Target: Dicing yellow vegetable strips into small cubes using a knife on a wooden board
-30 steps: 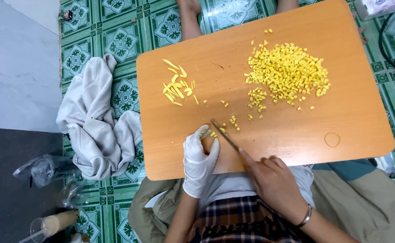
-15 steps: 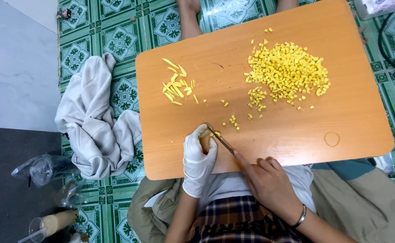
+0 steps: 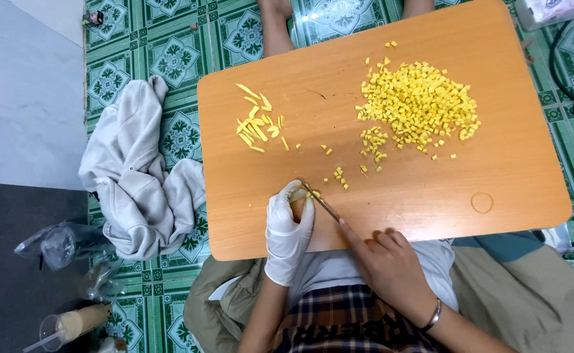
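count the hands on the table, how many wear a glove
2 hands, 1 gloved. The left hand, in a white glove, rests at the table's near edge; the bare right hand beside it holds a knife.

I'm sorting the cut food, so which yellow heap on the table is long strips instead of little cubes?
The small heap of strips at the table's far left. The big pile on the right is all small cubes, as are the scattered bits.
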